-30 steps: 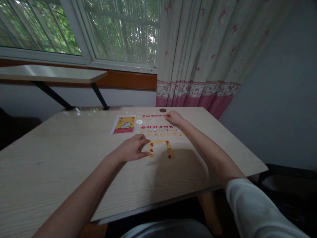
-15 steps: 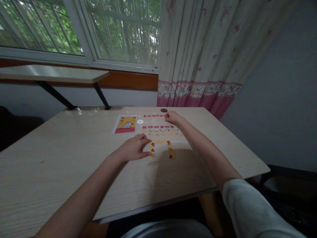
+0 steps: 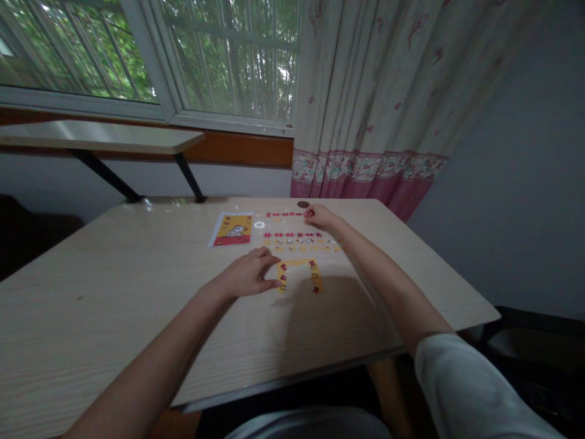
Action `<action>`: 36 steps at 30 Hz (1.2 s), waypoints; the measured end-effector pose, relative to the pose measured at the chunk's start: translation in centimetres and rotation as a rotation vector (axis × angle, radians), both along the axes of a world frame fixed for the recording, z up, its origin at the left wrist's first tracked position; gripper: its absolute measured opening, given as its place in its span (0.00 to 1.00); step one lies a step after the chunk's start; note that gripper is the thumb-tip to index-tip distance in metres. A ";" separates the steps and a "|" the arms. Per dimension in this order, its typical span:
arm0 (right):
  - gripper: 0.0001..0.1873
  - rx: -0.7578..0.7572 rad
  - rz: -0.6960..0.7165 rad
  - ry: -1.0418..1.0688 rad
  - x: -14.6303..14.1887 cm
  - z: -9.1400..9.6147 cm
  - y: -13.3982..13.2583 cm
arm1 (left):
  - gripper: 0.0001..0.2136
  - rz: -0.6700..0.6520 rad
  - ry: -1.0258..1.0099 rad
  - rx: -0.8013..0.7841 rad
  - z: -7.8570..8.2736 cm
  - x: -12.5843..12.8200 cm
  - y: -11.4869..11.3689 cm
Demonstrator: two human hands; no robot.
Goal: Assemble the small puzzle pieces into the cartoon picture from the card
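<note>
A partly joined yellow jigsaw border (image 3: pixel 299 263), with a top strip and two sides, lies on the table. My left hand (image 3: pixel 251 273) rests at its left side, thumb and forefinger spread against the edge. Farther back, my right hand (image 3: pixel 319 215) has its fingers pinched at the right end of a row of red jigsaw pieces (image 3: pixel 283 214); a bit of red shows at the fingertips, the rest is hidden. Between the hands are another row of red pieces (image 3: pixel 290 235) and rows of white and yellow pieces (image 3: pixel 301 248). Left of them lies a picture card (image 3: pixel 234 230) with a white animal on yellow and red.
A dark round disc (image 3: pixel 303 205) is at the table's back edge. A raised shelf (image 3: pixel 105 137) on black legs stands at the back left. Behind are a barred window (image 3: pixel 228 61) and a curtain (image 3: pixel 361 110). A dark chair (image 3: pixel 534 341) is at the right.
The view has shifted very slightly. Both hands stay in nearly the same places, the left at the border and the right at the end of the far red row.
</note>
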State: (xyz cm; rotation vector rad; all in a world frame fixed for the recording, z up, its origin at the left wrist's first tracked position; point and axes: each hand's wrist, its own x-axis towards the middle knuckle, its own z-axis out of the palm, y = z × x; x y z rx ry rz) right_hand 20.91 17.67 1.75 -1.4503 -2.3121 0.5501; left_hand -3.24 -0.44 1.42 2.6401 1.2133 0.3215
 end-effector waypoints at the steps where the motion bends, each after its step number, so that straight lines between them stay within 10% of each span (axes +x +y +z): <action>1: 0.10 0.013 -0.002 0.028 0.1 0.0 -0.6 | 0.25 0.001 -0.016 -0.008 0.0 0.0 0.0; 18: 0.17 -0.205 0.089 0.829 -0.2 -2.7 -15.8 | 0.14 0.259 -0.751 -0.343 -1.0 4.2 -1.3; 23: 0.15 -0.095 0.088 0.741 -0.6 -2.2 -16.7 | 0.14 0.274 -0.785 -0.362 -1.0 4.6 -1.4; 30: 0.10 0.455 0.142 0.397 0.7 -1.1 -17.2 | 0.12 0.310 -0.899 -0.479 -0.9 4.4 -1.1; 36: 0.12 0.544 0.186 0.203 0.2 -1.4 -17.2 | 0.10 0.294 -0.839 -0.443 -1.1 4.4 -0.9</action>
